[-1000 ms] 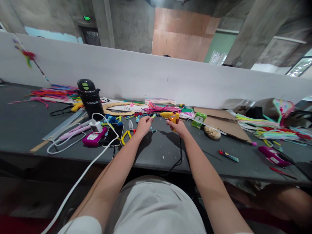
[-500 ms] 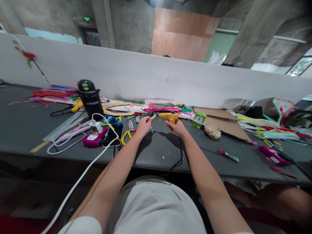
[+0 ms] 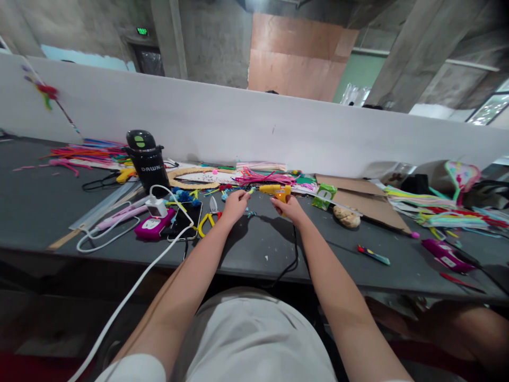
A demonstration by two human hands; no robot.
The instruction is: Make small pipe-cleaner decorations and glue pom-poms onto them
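My right hand [image 3: 291, 208] is wrapped round the grip of a yellow hot glue gun [image 3: 274, 190], its nozzle pointing left. A clear glue stick [image 3: 334, 201] runs out of its back to the right, and a black cord hangs below. Fingers pinched, my left hand [image 3: 235, 206] holds a small yellow-green fuzzy piece [image 3: 252, 190], likely pipe cleaner, close to the nozzle. Whether nozzle and piece touch, I cannot tell. Just left of that hand lie pliers [image 3: 207, 220] with yellow and red handles. Small blue-green fuzzy scraps [image 3: 250, 213] rest under the fingers.
A black bottle [image 3: 146, 162], a purple power strip [image 3: 154, 225] with a white charger and cable, and a phone [image 3: 185, 223] stand or lie left. Pink pipe cleaners [image 3: 262, 176] lie behind. Rightward are a stone-like lump [image 3: 347, 216], cardboard [image 3: 369, 204], and a cutter [image 3: 373, 254].
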